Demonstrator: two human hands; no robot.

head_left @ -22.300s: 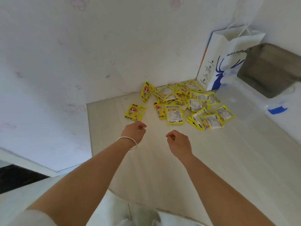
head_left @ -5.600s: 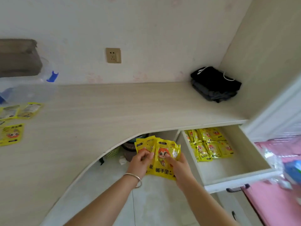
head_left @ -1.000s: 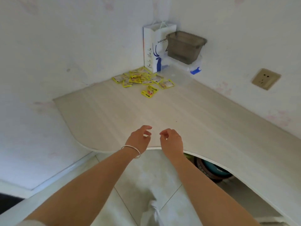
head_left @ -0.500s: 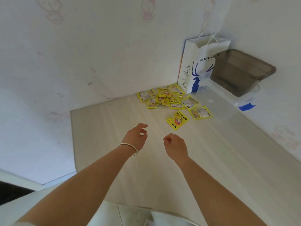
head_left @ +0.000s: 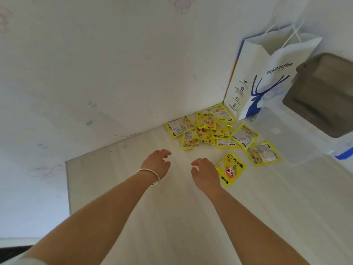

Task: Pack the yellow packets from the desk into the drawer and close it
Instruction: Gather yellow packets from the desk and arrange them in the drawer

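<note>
Two bare forearms reach forward over the pale wood-grain surface [head_left: 172, 226]. The left hand [head_left: 157, 163], with a thin silver bangle [head_left: 150, 175] on its wrist, hovers with loosely curled fingers [head_left: 165, 153] that hold nothing. The right hand [head_left: 205, 173] sits beside it at 3 o'clock, fingers relaxed and empty as well, its outer edge overlapping the nearest yellow foil packet with an orange cartoon face [head_left: 230, 169].

That single packet lies flat and apart from the others. Farther out, at about 1 o'clock from the hands, a loose heap of yellow packets [head_left: 210, 129] lies on the surface in the corner by the wall, some face up, some showing their printed backs, several overlapping. One more yellow packet [head_left: 264, 153] rests at the heap's right edge, touching a clear plastic box [head_left: 286, 138].

Behind the heap stands a white paper bag with a blue deer logo [head_left: 267, 79], upright against the wall. At its 3 o'clock, a grey translucent bin [head_left: 324, 92] sits on top of the clear box.
</note>
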